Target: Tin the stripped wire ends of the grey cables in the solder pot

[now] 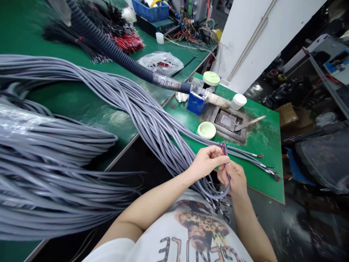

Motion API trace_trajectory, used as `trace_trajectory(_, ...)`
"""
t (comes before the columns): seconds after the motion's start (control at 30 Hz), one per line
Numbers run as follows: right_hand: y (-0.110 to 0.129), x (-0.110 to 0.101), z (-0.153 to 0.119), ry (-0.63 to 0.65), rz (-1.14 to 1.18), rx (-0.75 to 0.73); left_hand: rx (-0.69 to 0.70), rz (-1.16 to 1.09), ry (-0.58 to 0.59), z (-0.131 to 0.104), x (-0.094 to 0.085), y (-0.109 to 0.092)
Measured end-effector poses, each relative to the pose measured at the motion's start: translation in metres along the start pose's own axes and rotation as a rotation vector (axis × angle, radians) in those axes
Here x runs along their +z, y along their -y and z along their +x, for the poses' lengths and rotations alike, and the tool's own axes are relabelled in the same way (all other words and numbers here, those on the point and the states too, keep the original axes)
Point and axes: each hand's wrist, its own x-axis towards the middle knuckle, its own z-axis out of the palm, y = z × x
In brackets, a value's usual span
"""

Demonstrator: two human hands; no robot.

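Note:
My left hand (208,160) and my right hand (234,176) meet over the near edge of the green board. Between them is the end of one grey multi-core cable (225,193), which bends down in a loop under my right hand. Thin coloured wires (223,146) fan upward out of this end. The fingers of my left hand pinch the wires at their base, while my right hand is closed round the grey jacket just below. Other grey cables (152,116) run in a thick bundle from the left, some passing behind my hands with stripped ends (275,176) on the board.
A solder pot (227,120) is set in the green board (268,145), with a scraper (249,123) across it. Around it are a pale green lid (206,130), a white cup (239,101) and a ribbed extraction hose (131,67). Coiled grey cables (54,174) lie at left.

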Motion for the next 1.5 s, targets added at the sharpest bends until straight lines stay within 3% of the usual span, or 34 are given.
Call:
trace_trajectory(0.1, -0.003, 0.003, 0.003, 0.042, 0.156, 0.042, 0.028, -0.059, -0.08, 0.0, -0.005, -0.001)
trace_trajectory(0.27, -0.005, 0.005, 0.005, 0.046, 0.178, 0.081, 0.005, -0.082, -0.145, 0.004, -0.018, 0.0)
trace_trajectory(0.57, -0.004, 0.007, 0.005, 0.051, 0.16, 0.099, -0.039, -0.13, -0.046, 0.007, -0.026, 0.003)
trace_trajectory(0.83, -0.001, 0.013, 0.006, 0.11, 0.162, 0.103, -0.188, -0.343, 0.064, 0.01, -0.03, 0.003)
trace_trajectory(1.17, -0.001, 0.012, 0.009, 0.139, 0.151, 0.141, -0.128, -0.171, 0.081, 0.016, -0.038, 0.0)
trace_trajectory(1.5, -0.005, 0.01, 0.011, 0.127, 0.117, 0.127, 0.08, 0.085, 0.108, 0.013, -0.039, -0.012)
